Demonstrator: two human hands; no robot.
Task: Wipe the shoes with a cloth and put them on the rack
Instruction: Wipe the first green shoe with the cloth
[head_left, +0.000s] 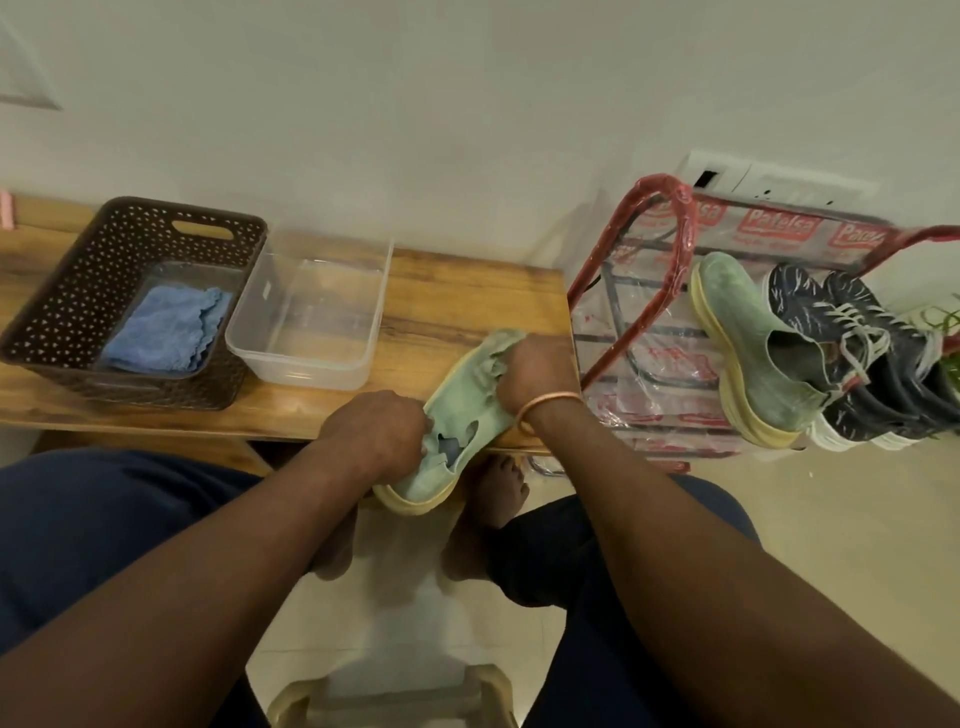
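Head view is showing you working the green shoe (465, 413) at the near right edge of the table (467, 291), its heel overhanging toward your knees. Your left hand (376, 431) is gripping the collar by the heel, while your right hand (535, 371) is bunching the cloth (500, 345) against the toe. The knit upper is looking soft and light, likely buckling under pressure, so the firmer yellow sole is offering your surest hold for carrying it to the rack (670, 249).
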